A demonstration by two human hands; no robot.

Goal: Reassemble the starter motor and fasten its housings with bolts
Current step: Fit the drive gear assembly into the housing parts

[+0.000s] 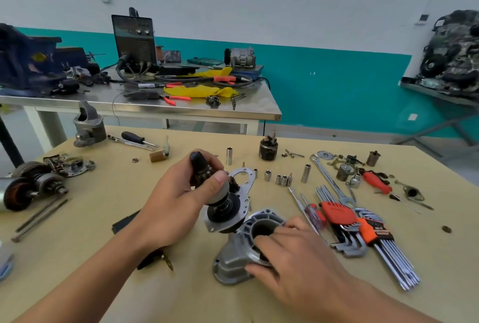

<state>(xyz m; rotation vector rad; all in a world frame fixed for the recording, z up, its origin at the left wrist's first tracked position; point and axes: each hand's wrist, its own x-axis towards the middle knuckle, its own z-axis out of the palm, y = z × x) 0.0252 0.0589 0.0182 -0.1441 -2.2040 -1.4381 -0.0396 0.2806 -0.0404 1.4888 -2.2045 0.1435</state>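
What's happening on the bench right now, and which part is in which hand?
A person is partway through assembly. Their left hand grips a black drive assembly with a metal plate on it, held tilted above the table. Their right hand holds the grey housing, which rests on the table. The assembly is at the housing's open mouth, not yet seated. Sockets and hex keys lie to the right.

Your right hand [293, 258] covers the near rim of the grey housing [233, 263], so the inside of its bore is partly hidden from you. Your left hand [176, 200] hides the middle of the dark shaft assembly [223, 212]. At the left edge the motor body [18, 194] is cut off, and the engine [453, 47] at far right is blurred.
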